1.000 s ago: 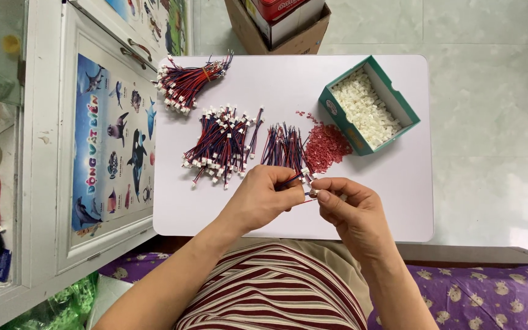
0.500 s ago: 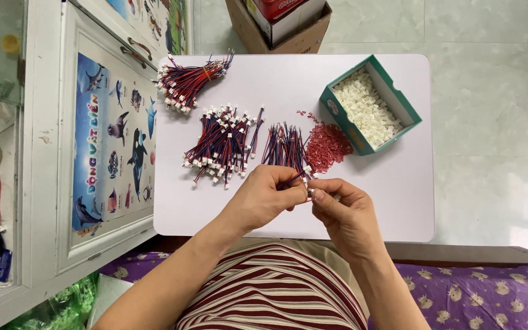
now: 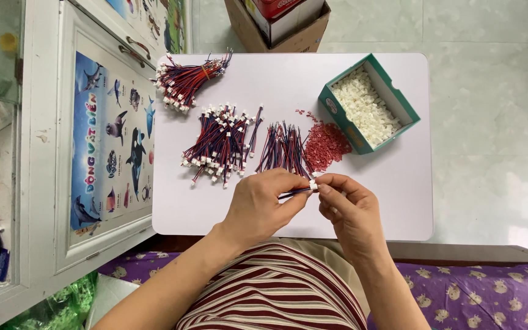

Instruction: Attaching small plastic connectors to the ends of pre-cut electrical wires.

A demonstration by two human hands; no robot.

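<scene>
On the white table [image 3: 398, 208], the left hand [image 3: 258, 205] pinches a thin red-and-dark wire [image 3: 294, 194] between thumb and fingers. The wire runs right to a small white connector [image 3: 313, 184], which the right hand [image 3: 349, 211] grips at its fingertips, above the table's near edge.

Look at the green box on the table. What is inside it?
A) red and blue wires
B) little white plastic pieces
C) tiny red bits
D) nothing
B: the green box at the table's far right is filled with little white plastic pieces, while the tiny red bits lie in a pile on the table beside it and the wire bundles lie further left.
</scene>
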